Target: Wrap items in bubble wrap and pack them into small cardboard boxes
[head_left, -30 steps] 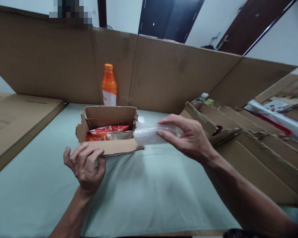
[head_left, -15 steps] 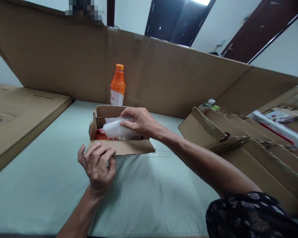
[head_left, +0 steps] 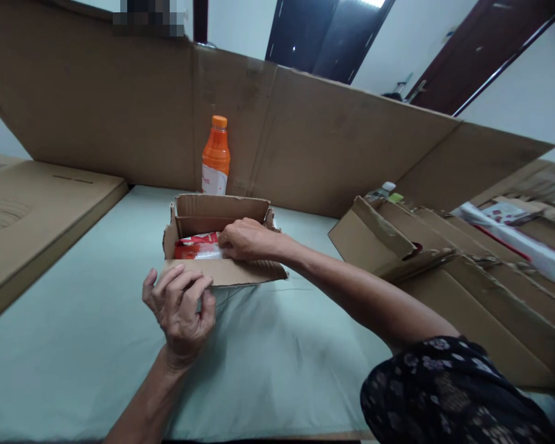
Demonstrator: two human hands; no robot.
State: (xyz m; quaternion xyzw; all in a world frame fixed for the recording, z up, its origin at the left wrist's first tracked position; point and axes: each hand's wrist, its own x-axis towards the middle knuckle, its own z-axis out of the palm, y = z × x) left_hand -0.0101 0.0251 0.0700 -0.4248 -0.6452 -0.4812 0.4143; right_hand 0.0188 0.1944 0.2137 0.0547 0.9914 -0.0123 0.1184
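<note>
A tall cardboard screen (head_left: pixel 333 135), with vertical fold lines, stands across the far side of the table (head_left: pixel 282 382), and a pale green cloth covers the tabletop in front of it. Behind the screen rises a pale, bluish-white wall (head_left: pixel 234 24). A dark vertical post (head_left: pixel 200 21) shows above the left part of the screen. Above its middle there are dark blue double doors (head_left: pixel 324 37), with a small bright spot on the left leaf. A white glare (head_left: pixel 374 2) is near their top; whether lamp or reflection, I cannot tell. Above the screen's right part, a dark reddish-brown door (head_left: pixel 481 49) with a metal handle (head_left: pixel 419 89) appears slanted, and pale wall continues to its right.
</note>
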